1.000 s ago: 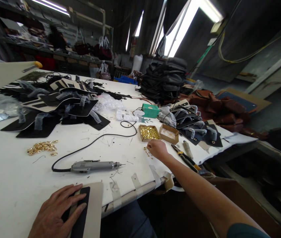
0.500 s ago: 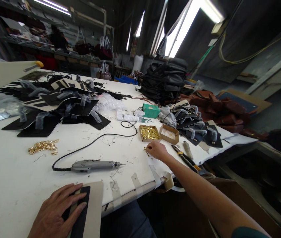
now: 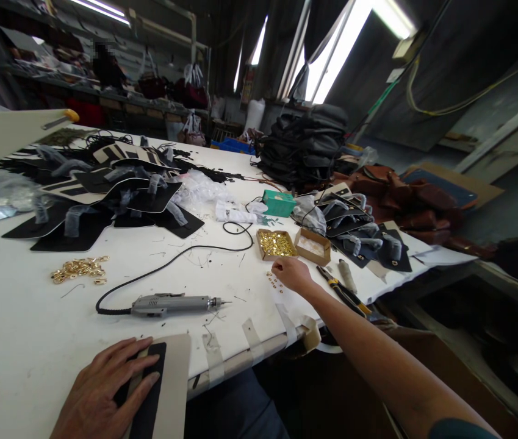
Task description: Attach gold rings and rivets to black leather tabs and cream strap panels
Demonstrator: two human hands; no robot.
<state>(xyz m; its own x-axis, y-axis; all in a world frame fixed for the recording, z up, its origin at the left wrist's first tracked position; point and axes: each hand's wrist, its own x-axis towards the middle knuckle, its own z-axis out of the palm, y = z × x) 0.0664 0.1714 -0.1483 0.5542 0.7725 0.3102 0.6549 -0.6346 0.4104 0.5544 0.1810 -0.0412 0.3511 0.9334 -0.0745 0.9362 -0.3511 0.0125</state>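
Observation:
My left hand [image 3: 103,387] lies with fingers spread on a beige panel [image 3: 177,378] at the table's front edge. Its fingertips rest on a black strip [image 3: 149,405] running along that panel. My right hand [image 3: 291,274] is closed, fingertips bunched just above the table, and whatever they may hold is hidden. Several small gold rings [image 3: 274,282] lie loose beside and below those fingers. Behind the right hand stands a small cardboard box [image 3: 268,256] filled with gold metal pieces [image 3: 276,243]. A grey electric screwdriver [image 3: 171,305] lies between my hands, its bit pointing right.
Gold clasps [image 3: 78,269] are heaped at left, before stacked black panels [image 3: 73,227]. Another cardboard box [image 3: 320,256], pliers [image 3: 343,292] and a green box [image 3: 278,203] sit at right. Black bags [image 3: 302,146] are piled behind. The screwdriver's cord [image 3: 167,262] loops across the table.
My right hand has shifted slightly right and up, uncovering more of the loose gold rings. The left hand stays in place on the panel.

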